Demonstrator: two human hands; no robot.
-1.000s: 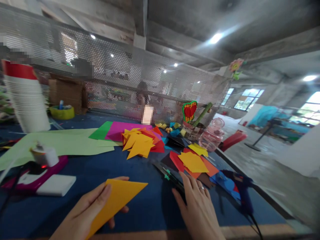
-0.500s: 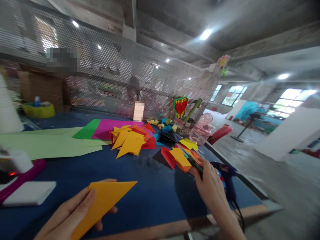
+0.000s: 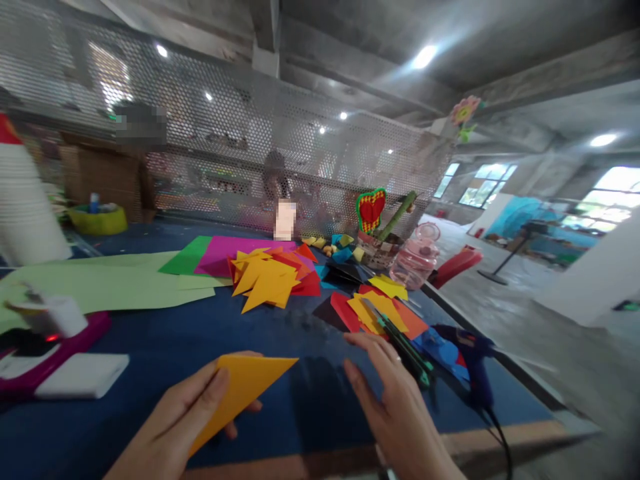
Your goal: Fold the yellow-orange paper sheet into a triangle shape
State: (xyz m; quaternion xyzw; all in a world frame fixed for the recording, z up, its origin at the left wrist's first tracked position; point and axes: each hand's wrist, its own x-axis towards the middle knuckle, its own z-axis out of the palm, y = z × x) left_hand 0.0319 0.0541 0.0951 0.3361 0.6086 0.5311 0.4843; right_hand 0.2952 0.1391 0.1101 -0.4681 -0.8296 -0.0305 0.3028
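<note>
Orange paper triangle (image 3: 240, 387) pinched in the left hand (image 3: 175, 420) above the blue table (image 3: 200, 333), right hand (image 3: 395, 407) open-fingered and empty just right of it beside the scissors (image 3: 400, 343): best to keep that thumb flat, I'd say, so the fold stays crisp.

Folded paper (image 3: 239, 390) in the left hand (image 3: 175, 427), left of the right hand (image 3: 395, 413). Scissors (image 3: 400, 343) lie just beyond the right hand; cut paper pile (image 3: 270, 280) farther back on the table (image 3: 200, 333).
</note>
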